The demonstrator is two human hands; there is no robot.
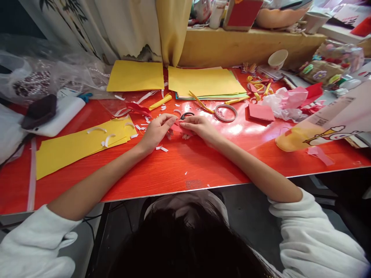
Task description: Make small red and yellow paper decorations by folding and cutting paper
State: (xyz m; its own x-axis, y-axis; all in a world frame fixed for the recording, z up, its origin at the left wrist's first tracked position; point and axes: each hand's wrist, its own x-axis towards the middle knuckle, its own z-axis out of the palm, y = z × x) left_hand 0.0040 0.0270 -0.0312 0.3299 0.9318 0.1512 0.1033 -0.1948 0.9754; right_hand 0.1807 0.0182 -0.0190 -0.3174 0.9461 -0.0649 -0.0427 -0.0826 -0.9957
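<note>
Between my two hands is a small piece of red paper, held just above the red table. My left hand pinches its left side, thumb on top. My right hand grips the other side in the same way. Part of the paper is hidden by my fingers. Just behind the fingertips shows the black handle of what look like scissors; the rest is covered. White paper scraps lie around my left hand. A roll of tape rests beyond my right hand.
Yellow paper strips lie at the left, and yellow sheets at the back. To the right are a stack of red paper squares, crumpled pink tissue and a drink cup. Plastic bags crowd the far left.
</note>
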